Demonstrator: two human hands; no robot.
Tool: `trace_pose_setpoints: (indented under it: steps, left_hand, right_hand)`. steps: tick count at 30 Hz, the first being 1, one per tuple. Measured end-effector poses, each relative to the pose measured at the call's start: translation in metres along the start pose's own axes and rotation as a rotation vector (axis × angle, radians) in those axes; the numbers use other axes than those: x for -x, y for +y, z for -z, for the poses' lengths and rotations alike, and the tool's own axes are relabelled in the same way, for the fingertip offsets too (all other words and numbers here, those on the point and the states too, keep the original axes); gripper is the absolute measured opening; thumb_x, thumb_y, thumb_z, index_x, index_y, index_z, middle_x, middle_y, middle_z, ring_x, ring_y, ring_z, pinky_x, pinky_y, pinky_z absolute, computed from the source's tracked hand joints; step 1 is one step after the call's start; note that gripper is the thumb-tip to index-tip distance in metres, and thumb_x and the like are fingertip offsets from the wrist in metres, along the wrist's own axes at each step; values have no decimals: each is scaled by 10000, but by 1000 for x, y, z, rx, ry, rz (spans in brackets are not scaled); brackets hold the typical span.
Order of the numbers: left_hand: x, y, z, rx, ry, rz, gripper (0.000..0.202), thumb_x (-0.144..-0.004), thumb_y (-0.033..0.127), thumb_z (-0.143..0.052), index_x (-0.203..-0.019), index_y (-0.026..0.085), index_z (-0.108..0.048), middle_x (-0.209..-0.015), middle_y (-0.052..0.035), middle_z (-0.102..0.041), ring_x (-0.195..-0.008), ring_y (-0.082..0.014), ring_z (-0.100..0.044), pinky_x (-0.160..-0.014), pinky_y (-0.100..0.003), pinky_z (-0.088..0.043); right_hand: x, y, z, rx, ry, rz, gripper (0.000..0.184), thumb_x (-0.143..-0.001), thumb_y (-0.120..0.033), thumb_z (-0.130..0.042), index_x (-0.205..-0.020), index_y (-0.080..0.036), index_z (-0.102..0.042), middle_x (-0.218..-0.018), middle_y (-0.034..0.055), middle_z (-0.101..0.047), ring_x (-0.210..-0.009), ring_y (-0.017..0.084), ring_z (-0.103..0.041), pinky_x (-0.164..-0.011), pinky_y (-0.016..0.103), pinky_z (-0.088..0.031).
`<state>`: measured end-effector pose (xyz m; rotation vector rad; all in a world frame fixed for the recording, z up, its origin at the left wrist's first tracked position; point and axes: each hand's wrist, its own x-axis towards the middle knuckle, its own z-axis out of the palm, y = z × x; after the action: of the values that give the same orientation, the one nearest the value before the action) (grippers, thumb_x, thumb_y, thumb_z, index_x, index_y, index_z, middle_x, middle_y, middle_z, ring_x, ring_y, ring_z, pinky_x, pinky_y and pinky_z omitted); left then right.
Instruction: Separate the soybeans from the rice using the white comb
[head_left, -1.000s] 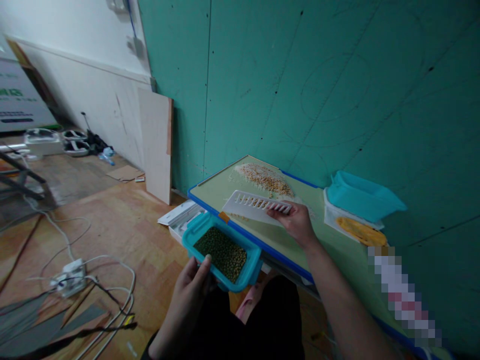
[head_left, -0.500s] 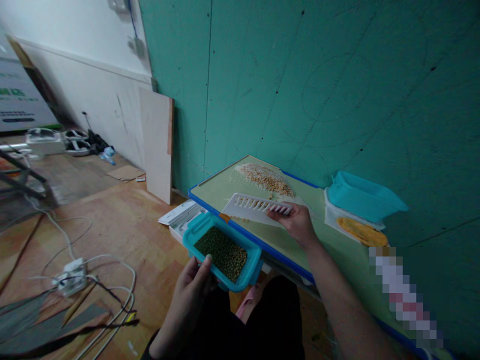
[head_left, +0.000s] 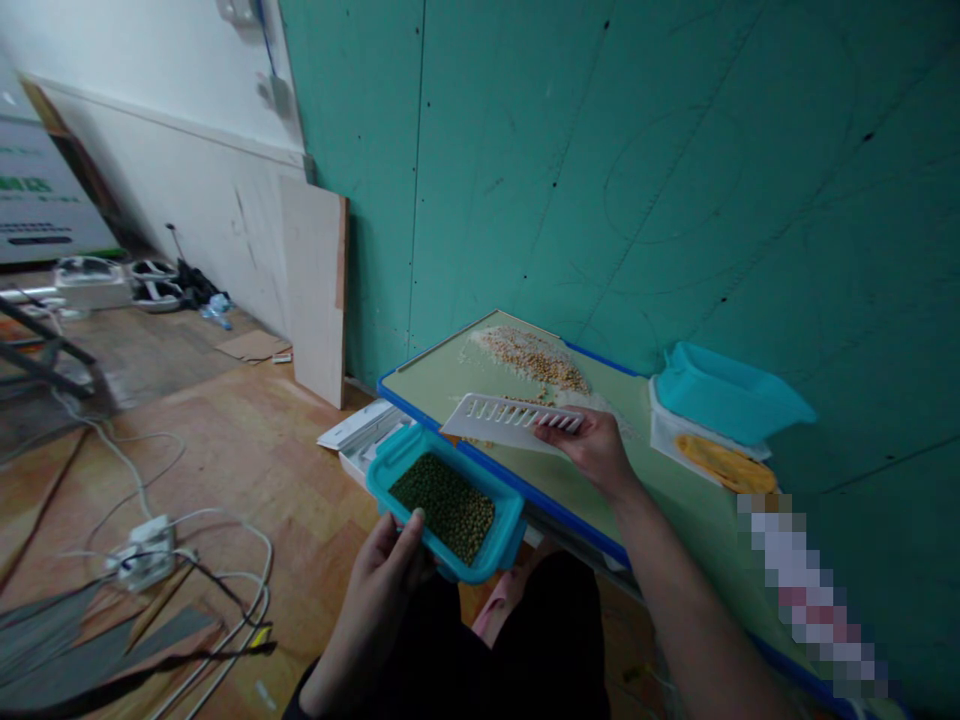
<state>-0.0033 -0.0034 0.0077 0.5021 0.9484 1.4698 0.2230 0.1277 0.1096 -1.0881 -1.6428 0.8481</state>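
My left hand (head_left: 382,575) grips the near rim of a turquoise container (head_left: 397,455) filled with green beans (head_left: 444,506), held just below the blue front edge of a green tray table (head_left: 450,375). My right hand (head_left: 596,450) pinches a white slotted scraper (head_left: 499,418) by its right end, its blade tilted over the table's front edge above the container. A pile of pale yellow beans (head_left: 531,358) lies on the table behind the scraper.
A turquoise lid (head_left: 724,393) and a white tray with an orange piece (head_left: 720,462) sit at the table's right. A white box (head_left: 358,432) lies on the floor by the table. Cables and a power strip (head_left: 146,552) cross the wooden floor left. A board (head_left: 315,290) leans on the green wall.
The scraper has slid slightly toward the table's front edge and tilted a little lower. The container and my left hand have stayed in place.
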Motion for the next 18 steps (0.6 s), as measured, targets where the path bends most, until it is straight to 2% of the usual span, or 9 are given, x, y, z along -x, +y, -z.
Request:
trace_pose_setpoints:
  steps: [8, 13, 18]
  left_hand:
    - [1, 3, -3, 19, 10, 1, 338, -713, 451, -837, -849, 188, -673, -573, 77, -516, -482, -72, -477, -485, -192, -449]
    - [1, 2, -3, 45, 10, 19, 342, -730, 422, -832, -951, 201, -693, -697, 39, -616, -566, -97, -567, -545, -215, -499]
    - [2, 3, -2, 41, -4, 20, 305, -733, 424, -828, -892, 207, -684, -649, 55, -574, -537, -91, -534, -513, -211, -475]
  right_hand:
    - [1, -1, 0, 16, 11, -5, 294, -621, -457, -857, -705, -195, -757, -700, 44, -754, -645, 208, -693, -623, 316, -566]
    - [2, 0, 1, 20, 14, -7, 243, -641, -404, -844, -694, -186, -750, -668, 27, -731, -613, 189, -662, -580, 287, -529]
    - [4, -6, 7, 52, 50, -6, 268, -634, -427, -845, -689, -182, -750, -665, 30, -730, -615, 200, -662, -584, 300, -532]
